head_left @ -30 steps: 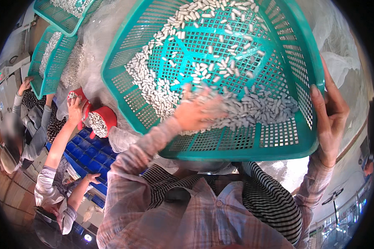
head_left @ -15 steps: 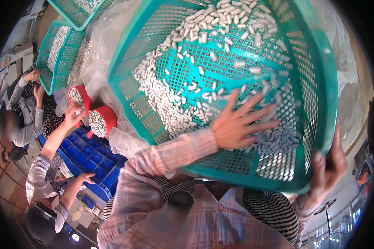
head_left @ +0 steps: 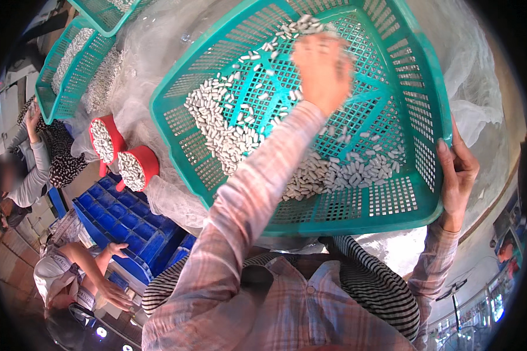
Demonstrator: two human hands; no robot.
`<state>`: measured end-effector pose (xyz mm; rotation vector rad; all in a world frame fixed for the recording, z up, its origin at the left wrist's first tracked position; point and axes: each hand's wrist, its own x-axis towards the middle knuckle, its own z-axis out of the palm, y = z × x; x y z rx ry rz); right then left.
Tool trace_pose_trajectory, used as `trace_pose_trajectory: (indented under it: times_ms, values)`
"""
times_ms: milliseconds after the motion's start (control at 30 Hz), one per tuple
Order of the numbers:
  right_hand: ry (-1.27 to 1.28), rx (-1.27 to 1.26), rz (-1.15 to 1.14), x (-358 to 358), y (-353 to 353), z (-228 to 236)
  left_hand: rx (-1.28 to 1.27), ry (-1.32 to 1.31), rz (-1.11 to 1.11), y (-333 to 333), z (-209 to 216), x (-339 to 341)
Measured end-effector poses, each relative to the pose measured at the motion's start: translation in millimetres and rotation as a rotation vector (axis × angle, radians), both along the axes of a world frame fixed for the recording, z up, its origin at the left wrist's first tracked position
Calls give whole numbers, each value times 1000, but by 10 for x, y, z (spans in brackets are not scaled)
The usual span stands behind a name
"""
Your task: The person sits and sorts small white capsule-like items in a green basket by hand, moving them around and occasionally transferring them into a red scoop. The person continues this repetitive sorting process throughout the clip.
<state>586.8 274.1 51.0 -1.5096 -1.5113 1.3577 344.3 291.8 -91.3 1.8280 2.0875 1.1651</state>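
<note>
A large green plastic basket (head_left: 298, 225) with slotted walls and a grid floor lies tilted before me. Small white capsule-shaped pieces (head_left: 231, 146) are heaped along its left side and near edge, with others scattered over the grid. My left hand (head_left: 324, 73) reaches across to the far part of the basket, over the pieces there. Motion smears its fingers, so its grip and anything in it cannot be made out. At the basket's right rim, my right hand (head_left: 459, 181) holds on, thumb at the rim and fingers around the outer side.
Two red scoops (head_left: 137, 167) full of white pieces stand left of the basket on translucent sheeting (head_left: 149, 76). Beyond are smaller green baskets (head_left: 70, 70) of pieces. A blue compartment tray (head_left: 126, 225) sits lower left, beside a co-worker's hands (head_left: 118, 250); another person sits farther left.
My left hand has swept from the basket's near right to its far side, and the pieces have shifted. The basket sits flatter and slightly left. A co-worker's hand has left the red scoop.
</note>
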Motion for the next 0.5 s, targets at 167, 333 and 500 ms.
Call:
trace_pose_trajectory:
  times_ms: [167,333,500]
  values:
    - [14,63,-36,-116,2,22,-251,215,-809,-1138,183,455]
    - [40,29,-4,-33,-3,65,-563,399,-902,-1920,-99,-876]
    - [62,11,-4,-25,-32,43,-419,261,-137,-1472,-299,-1226]
